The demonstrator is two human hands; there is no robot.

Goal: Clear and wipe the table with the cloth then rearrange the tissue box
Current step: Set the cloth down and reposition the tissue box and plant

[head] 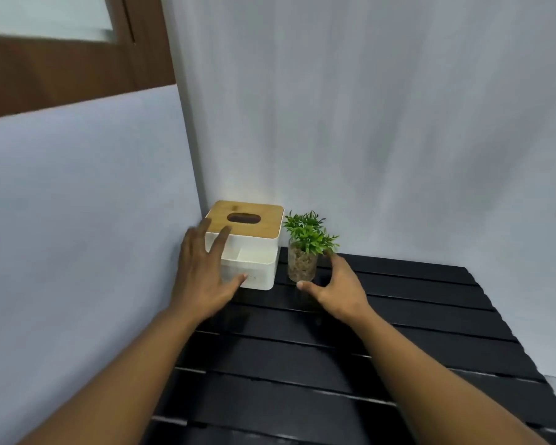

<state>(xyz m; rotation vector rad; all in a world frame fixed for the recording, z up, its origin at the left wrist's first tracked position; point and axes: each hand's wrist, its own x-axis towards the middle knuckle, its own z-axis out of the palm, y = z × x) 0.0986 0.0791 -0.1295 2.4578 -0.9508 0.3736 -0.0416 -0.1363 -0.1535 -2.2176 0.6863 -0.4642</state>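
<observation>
The person's left hand (203, 271) is spread wide with fingers apart and grasps nothing; its palm lies against the near left side of the white plastic tissue box with a light bamboo lid (247, 242), the thumb tip touching the box's low front wall and the fingers reaching up over its left edge. The box sits just beyond and to the right of that hand, in the far left corner of the black slatted table (334, 354), close against the pale walls (382, 123). An oval slot shows in the lid, and an open white compartment lies along the box's front.

The right hand (334, 287) is also loose and holds nothing, curved in a half circle with thumb and fingers apart. Just ahead of it, between its thumb and forefinger, stands a small clear glass jar of brown pebbles with a green leafy plant (304, 252); the forefinger tip is up by the leaves, the thumb tip down by the jar's base, and I cannot tell whether either touches it. The jar stands upright just beside the box's right side, between the two hands.

Both bare forearms stretch over the table
</observation>
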